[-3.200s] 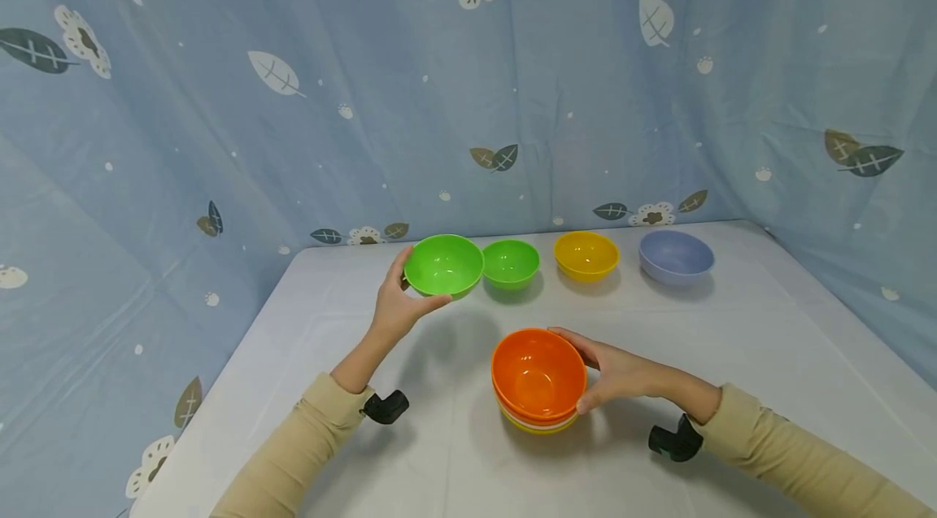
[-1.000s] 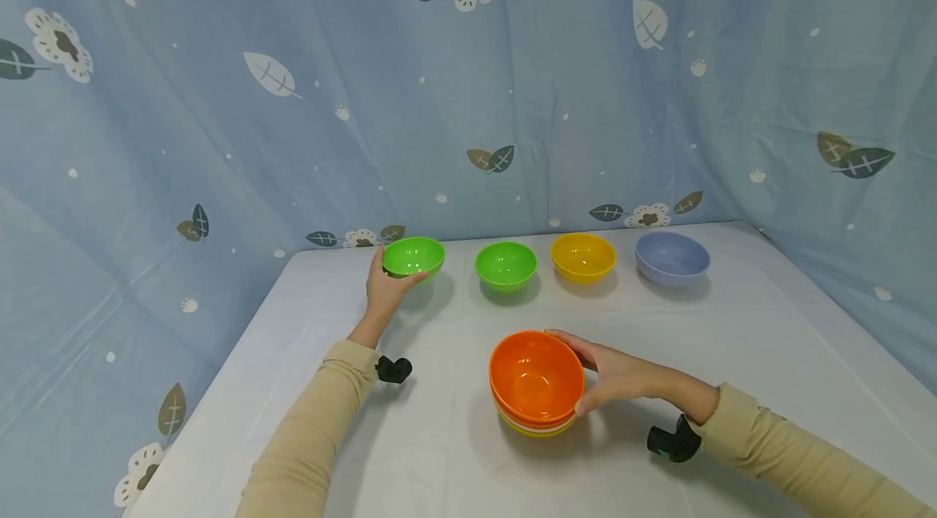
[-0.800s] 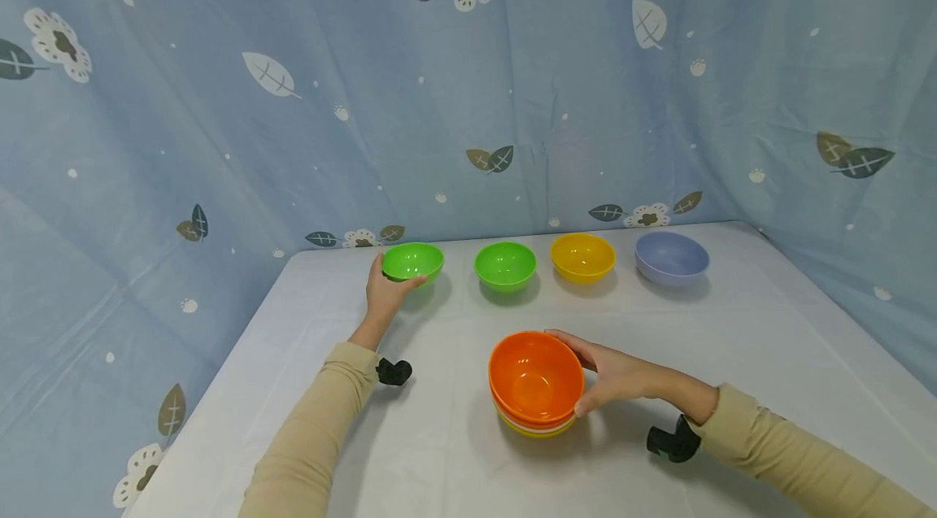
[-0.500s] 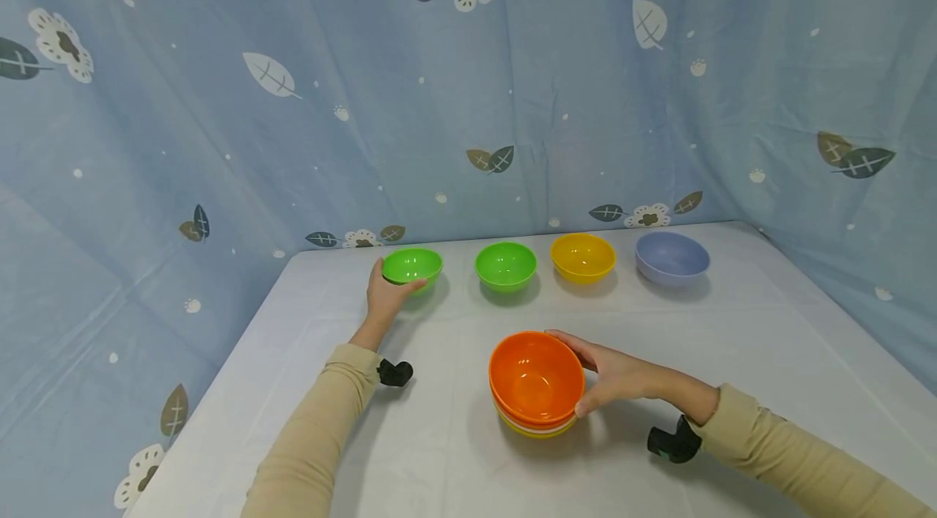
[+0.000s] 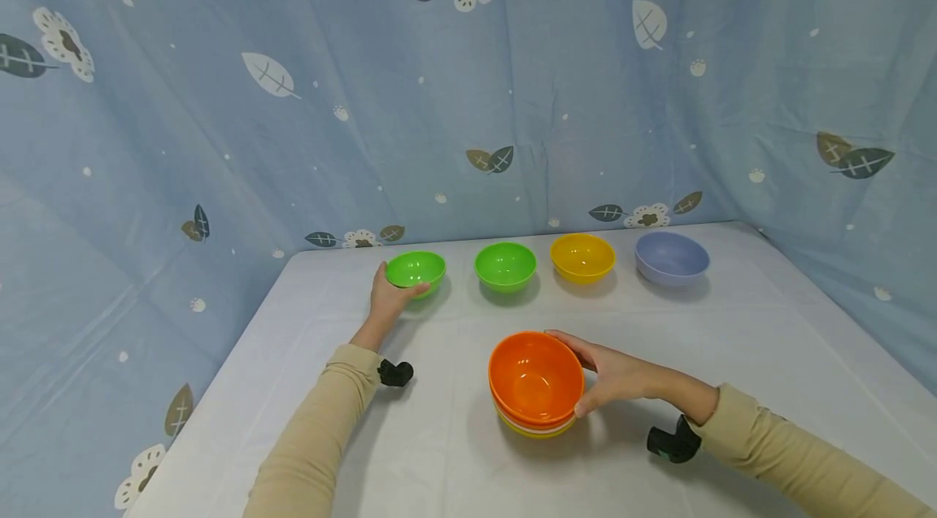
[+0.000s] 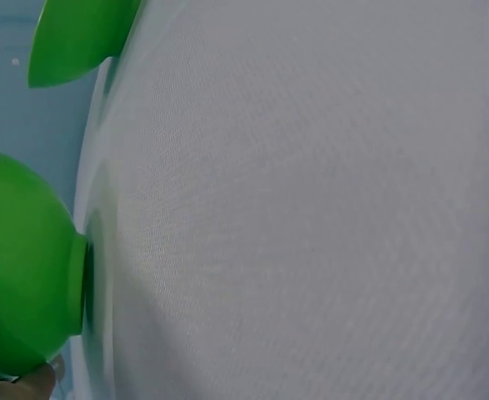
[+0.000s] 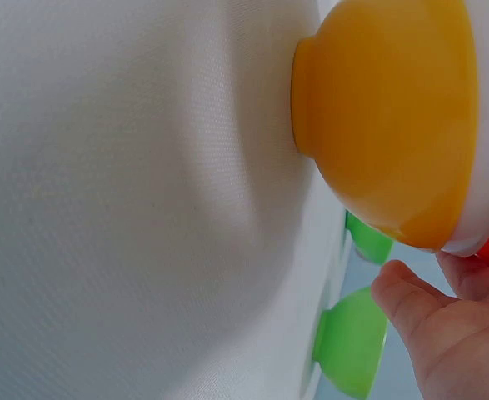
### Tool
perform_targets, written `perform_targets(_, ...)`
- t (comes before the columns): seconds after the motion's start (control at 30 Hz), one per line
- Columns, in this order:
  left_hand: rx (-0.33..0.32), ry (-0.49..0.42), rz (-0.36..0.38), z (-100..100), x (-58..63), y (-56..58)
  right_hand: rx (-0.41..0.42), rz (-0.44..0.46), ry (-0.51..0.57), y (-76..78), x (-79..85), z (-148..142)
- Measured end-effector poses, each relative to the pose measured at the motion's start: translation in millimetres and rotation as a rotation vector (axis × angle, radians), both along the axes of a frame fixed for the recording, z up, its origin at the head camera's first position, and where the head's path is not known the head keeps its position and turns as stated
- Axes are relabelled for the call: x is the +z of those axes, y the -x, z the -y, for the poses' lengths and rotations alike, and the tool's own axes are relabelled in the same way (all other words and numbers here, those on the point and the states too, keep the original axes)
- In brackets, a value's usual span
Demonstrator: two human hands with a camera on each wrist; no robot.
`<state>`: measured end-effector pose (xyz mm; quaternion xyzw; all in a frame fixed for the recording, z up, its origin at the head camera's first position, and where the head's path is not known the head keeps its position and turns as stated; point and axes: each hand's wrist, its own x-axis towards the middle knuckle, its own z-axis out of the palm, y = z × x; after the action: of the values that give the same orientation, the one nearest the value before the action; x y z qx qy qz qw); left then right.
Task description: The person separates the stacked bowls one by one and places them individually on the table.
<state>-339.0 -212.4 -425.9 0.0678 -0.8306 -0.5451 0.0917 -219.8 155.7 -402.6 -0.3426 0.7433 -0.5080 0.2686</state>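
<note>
My left hand (image 5: 390,296) grips a green bowl (image 5: 416,268) at the far left of the table, thumb along its near side and fingers round its left. In the left wrist view that green bowl (image 6: 23,267) has its foot close over the white cloth, with a shadow beside it. At the front middle, my right hand (image 5: 618,372) holds the right side of a nested bowl stack: an orange bowl (image 5: 537,378) on top, a white rim under it and a yellow bowl (image 7: 394,125) at the bottom. The right fingertips lie along the upper rims.
Along the back of the white-covered table (image 5: 439,453) stand a second green bowl (image 5: 505,267), a yellow bowl (image 5: 583,258) and a periwinkle-blue bowl (image 5: 672,258), spaced in a row. A blue patterned curtain (image 5: 366,95) hangs behind and at the sides.
The green bowl in my left hand has moved left, away from the second green bowl, and down toward the table, then slightly nearer and right. My right hand and the stack stay put.
</note>
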Motion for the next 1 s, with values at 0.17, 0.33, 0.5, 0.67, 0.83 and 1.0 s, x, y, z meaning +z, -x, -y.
perform_targets(0.17,-0.006,0.007,0.032,0.0,0.6,-0.8,0.004,0.006,0.006,0.4,-1.4,-0.5)
perform_targets(0.33,-0.011,0.01,0.055,0.0,0.9,-2.0,0.009,0.001,0.01,0.9,-1.6,-0.1)
perform_targets(0.5,-0.012,0.03,0.07,0.8,0.5,-1.8,0.005,-0.003,0.003,0.9,-0.8,0.2)
perform_targets(0.67,-0.019,0.045,0.06,1.4,0.9,-2.0,0.002,-0.002,0.003,0.3,0.7,0.6)
perform_targets(0.83,-0.025,0.036,0.06,2.1,0.3,-2.2,0.003,0.0,0.004,-0.4,1.3,0.5)
perform_targets(1.0,-0.032,0.023,0.054,1.1,-0.4,-1.8,0.003,0.009,0.001,0.4,0.7,0.4)
